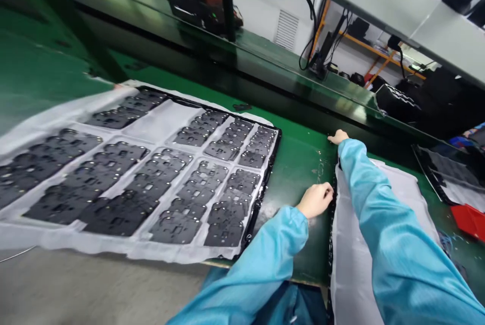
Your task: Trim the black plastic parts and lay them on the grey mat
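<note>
Two black-rimmed trays lie on a green bench. On the left tray [279,135], white lining sheet shows between rows of flat black perforated parts [178,209]. The right tray [332,234] is covered by a white sheet [356,264], which hides whatever may be under it. My left hand [316,199] is closed at the near part of this tray's left rim, its fingers curled against the edge. Farther off, my right hand [338,136] grips the same tray around its far left corner; my sleeve partly covers the tray.
A dark conveyor belt [261,82] runs behind the bench [291,163]. At the right are another lined tray [447,173] and a red container [468,221]. A green post [87,37] stands at the left. Overhead runs a pale beam [409,6] with hanging cables.
</note>
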A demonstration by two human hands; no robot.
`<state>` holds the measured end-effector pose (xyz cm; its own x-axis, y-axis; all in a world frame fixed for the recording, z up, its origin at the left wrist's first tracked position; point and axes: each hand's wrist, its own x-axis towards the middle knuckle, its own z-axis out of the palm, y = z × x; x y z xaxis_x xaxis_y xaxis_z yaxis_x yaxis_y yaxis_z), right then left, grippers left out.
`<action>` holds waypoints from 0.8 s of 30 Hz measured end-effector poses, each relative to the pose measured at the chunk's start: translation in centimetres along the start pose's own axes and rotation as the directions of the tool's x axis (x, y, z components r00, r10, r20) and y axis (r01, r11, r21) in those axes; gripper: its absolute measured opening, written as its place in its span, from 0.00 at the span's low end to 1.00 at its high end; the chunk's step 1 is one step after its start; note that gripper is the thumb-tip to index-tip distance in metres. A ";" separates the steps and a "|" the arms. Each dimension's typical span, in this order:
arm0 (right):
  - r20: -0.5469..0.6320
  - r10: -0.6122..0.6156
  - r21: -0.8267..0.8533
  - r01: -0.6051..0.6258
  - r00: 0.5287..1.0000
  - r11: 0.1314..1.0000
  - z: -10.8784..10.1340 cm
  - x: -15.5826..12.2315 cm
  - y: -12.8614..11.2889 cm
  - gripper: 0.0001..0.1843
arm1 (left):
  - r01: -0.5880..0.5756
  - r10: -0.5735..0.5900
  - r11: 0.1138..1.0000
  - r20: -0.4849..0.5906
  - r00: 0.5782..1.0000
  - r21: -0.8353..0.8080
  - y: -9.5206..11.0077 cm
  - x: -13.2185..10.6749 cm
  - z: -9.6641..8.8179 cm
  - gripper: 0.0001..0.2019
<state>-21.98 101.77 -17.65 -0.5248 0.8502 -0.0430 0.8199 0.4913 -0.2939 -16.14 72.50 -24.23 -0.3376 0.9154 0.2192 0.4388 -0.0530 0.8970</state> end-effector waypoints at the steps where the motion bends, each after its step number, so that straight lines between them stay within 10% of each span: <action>1: 0.013 0.015 0.004 -0.015 1.000 1.000 0.4 0.4 -0.3 0.18 | 0.003 -0.004 1.000 0.004 1.000 0.016 0.0 0.0 0.0 0.08; 10: 0.031 0.011 0.097 -0.014 0.999 0.995 -0.7 -0.7 -0.9 0.19 | -0.050 0.050 0.997 0.008 0.999 0.062 0.0 0.0 -0.3 0.07; 15: 0.024 -0.351 0.602 0.267 0.936 0.753 -2.2 -10.3 -2.9 0.20 | 0.002 -0.054 0.981 -0.262 0.964 -0.192 0.2 0.9 -1.6 0.09; 19: 0.114 -0.475 0.848 0.164 0.872 0.503 -0.4 -19.0 -2.9 0.24 | -0.006 -0.276 0.827 -0.417 0.866 -0.562 -0.1 1.6 -3.0 0.22; 24: 0.123 -0.406 0.815 0.141 0.906 0.562 2.5 -22.1 -2.2 0.22 | 0.018 -0.267 0.845 -0.393 0.880 -0.534 -1.1 1.4 -3.6 0.15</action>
<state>-12.74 81.38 -18.44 -0.8362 0.5471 -0.0369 0.2001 0.2417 -0.9495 -20.13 72.40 -23.53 -0.7413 0.6631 0.1039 -0.0800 -0.2410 0.9672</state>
